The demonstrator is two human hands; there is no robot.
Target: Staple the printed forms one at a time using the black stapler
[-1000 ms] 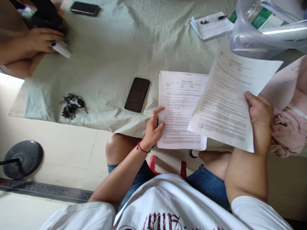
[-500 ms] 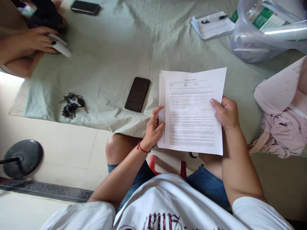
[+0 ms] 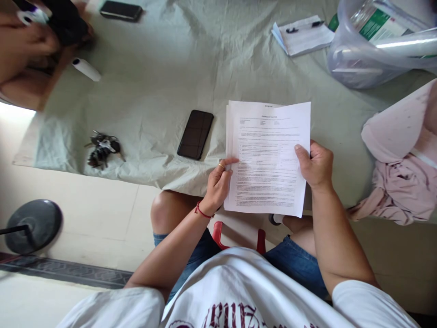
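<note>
A few printed sheets of paper (image 3: 268, 164) are held up over the table's near edge, above my lap. Dense lines of small text cover the top sheet. My left hand (image 3: 220, 184) grips the stack's left edge, its index finger laid over the front of the page. At the right edge, my right hand (image 3: 316, 161) pinches the paper, thumb on top and the other fingers hidden behind. A dark smartphone (image 3: 195, 135) lies on the table just left of the papers.
The cloth-covered table (image 3: 153, 82) bears keys (image 3: 104, 149), a white cylinder (image 3: 86, 69), a black case (image 3: 121, 11), a notepad (image 3: 303, 38) with a pen, a clear plastic tub (image 3: 355, 68) and pink cloth (image 3: 406, 187). Another person's hand (image 3: 34, 43) is at upper left.
My right hand and the top sheet's right edge have moved left. My left index finger now reaches further over the page. The other person's hand has pulled back from the white cylinder.
</note>
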